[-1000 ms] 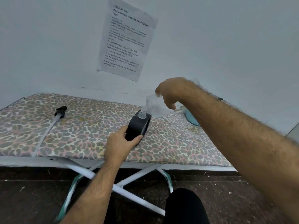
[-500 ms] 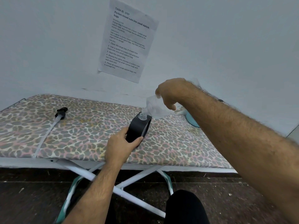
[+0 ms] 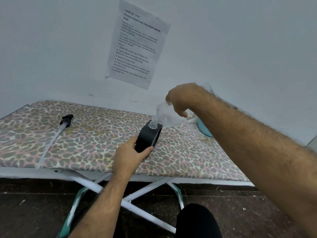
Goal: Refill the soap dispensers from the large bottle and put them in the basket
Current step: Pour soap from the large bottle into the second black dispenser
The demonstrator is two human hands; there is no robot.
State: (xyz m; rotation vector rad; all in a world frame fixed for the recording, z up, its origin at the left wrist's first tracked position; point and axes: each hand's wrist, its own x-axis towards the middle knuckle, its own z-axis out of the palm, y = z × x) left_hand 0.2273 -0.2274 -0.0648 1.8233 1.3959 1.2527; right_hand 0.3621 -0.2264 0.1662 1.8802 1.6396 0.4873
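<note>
Nothing much has moved since the earlier frames: both hands keep their grips and the pour goes on in the same spot. The left hand (image 3: 127, 155) wraps its fingers and thumb around the lower part of the black soap dispenser (image 3: 147, 137), which stands tilted near the front edge of the ironing board (image 3: 85, 143), about midway along it. The right hand (image 3: 181, 98) is curled around the clear plastic bottle (image 3: 165, 117) from above, holding it tipped steeply with its neck down at the dispenser's open mouth; whether the neck touches the rim I cannot tell. Liquid level in either container cannot be judged.

The black pump head with its long white tube (image 3: 56, 134) lies on the board toward the left end, well apart from the dispenser. A teal basket (image 3: 204, 128) shows partly behind the right forearm at the board's far right.

A printed sheet (image 3: 137, 43) taped to the pale wall reads "TASK ID: 3797" and "Portion mixed nuts into small ziplock bags", with numbered steps such as "Open the large bag of mixed nuts" and "Seal the ziplock bag".

The board has a leopard-print cover in pink, grey and cream, and white crossed legs with teal feet. Below is a dark floor (image 3: 34, 212) speckled with bits of debris.
</note>
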